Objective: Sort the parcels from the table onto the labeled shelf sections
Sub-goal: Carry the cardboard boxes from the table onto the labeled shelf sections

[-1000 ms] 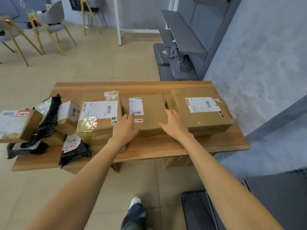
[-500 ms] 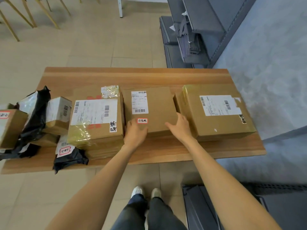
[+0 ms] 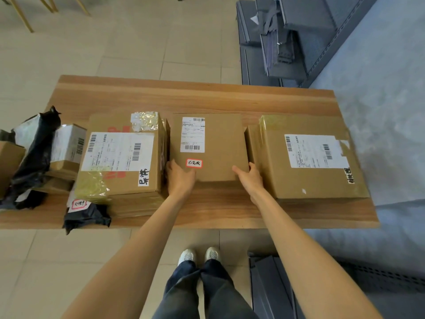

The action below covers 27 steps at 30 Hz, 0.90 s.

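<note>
Brown cardboard parcel with a white shipping label and red-bordered sticker (image 3: pixel 213 146), gripped at its two near corners on the long wooden table (image 3: pixel 184 97).
The left hand (image 3: pixel 180 180) curls round the 7 o'clock corner and the right hand (image 3: pixel 249 178) round the 5 o'clock corner. At 9 o'clock, touching, stands a taller taped cardboard box (image 3: pixel 119 157); at 3 o'clock, just beside, a wide tape-wrapped cardboard box (image 3: pixel 308 155). Black plastic mailer bags (image 3: pixel 34 155) lie at the table's left end; grey metal shelving (image 3: pixel 299 42) stands at 1 o'clock.
</note>
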Each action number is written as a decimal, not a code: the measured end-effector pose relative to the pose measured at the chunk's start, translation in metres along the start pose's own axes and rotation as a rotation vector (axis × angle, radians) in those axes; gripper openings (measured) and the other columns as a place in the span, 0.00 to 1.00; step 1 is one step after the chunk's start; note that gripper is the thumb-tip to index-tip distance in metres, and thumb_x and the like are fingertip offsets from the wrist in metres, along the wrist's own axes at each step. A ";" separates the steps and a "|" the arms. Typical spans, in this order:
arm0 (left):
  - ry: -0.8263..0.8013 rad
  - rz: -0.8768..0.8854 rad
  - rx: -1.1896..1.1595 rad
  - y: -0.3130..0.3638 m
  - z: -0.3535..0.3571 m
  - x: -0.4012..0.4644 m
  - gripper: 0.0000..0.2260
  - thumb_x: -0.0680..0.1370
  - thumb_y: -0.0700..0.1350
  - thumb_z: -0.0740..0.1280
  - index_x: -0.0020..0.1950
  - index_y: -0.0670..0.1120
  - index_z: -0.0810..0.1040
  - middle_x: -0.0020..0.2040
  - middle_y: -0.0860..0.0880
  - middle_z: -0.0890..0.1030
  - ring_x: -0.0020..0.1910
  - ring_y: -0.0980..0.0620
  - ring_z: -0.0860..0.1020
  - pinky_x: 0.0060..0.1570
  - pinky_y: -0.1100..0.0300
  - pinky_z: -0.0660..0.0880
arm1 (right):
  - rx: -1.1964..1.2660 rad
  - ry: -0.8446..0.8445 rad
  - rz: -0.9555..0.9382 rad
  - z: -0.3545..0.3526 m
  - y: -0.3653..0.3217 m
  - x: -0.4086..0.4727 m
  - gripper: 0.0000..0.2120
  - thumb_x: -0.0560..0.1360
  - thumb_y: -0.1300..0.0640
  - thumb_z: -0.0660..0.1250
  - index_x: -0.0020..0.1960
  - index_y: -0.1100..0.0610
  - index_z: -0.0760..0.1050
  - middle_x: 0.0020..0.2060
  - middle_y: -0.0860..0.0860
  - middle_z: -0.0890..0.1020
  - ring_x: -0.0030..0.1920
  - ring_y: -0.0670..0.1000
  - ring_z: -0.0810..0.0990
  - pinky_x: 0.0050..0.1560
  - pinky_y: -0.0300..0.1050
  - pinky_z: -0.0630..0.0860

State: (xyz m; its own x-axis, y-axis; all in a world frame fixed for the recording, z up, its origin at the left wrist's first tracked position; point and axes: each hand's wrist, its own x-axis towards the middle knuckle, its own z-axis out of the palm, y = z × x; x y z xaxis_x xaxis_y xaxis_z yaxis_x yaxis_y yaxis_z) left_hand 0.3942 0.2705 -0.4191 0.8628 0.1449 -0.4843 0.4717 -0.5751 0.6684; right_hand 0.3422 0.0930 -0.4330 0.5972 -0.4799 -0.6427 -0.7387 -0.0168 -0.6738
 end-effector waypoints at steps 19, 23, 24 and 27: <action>-0.001 0.030 -0.153 0.017 -0.008 0.004 0.36 0.71 0.45 0.74 0.75 0.44 0.61 0.74 0.42 0.57 0.73 0.41 0.58 0.73 0.50 0.58 | 0.015 0.174 -0.162 -0.008 -0.026 -0.007 0.26 0.79 0.58 0.64 0.76 0.51 0.63 0.66 0.53 0.75 0.70 0.55 0.68 0.68 0.46 0.65; 0.062 0.083 -0.193 0.045 -0.021 0.004 0.39 0.70 0.45 0.75 0.76 0.43 0.60 0.73 0.40 0.57 0.73 0.41 0.56 0.73 0.49 0.56 | 0.059 0.209 -0.265 -0.014 -0.049 -0.018 0.27 0.79 0.59 0.63 0.76 0.53 0.62 0.67 0.51 0.75 0.69 0.54 0.70 0.70 0.48 0.66; 0.076 0.107 -0.207 0.052 -0.025 0.004 0.39 0.69 0.44 0.75 0.76 0.43 0.59 0.72 0.40 0.59 0.72 0.41 0.56 0.73 0.49 0.56 | 0.085 0.213 -0.280 -0.017 -0.056 -0.022 0.27 0.79 0.59 0.64 0.76 0.53 0.62 0.67 0.51 0.75 0.68 0.53 0.72 0.69 0.47 0.67; 0.091 0.123 -0.226 0.073 -0.041 0.004 0.40 0.70 0.44 0.75 0.77 0.42 0.57 0.72 0.40 0.59 0.73 0.40 0.56 0.73 0.49 0.55 | 0.146 0.218 -0.335 -0.031 -0.074 -0.034 0.26 0.79 0.60 0.64 0.75 0.51 0.64 0.66 0.49 0.76 0.65 0.51 0.74 0.67 0.48 0.70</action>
State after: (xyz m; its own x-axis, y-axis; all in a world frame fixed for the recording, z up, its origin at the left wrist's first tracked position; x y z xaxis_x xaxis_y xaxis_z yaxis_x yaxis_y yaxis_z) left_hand 0.4398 0.2622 -0.3488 0.9240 0.1624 -0.3462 0.3824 -0.3997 0.8331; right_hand 0.3671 0.0830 -0.3497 0.7053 -0.6433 -0.2979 -0.4537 -0.0867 -0.8869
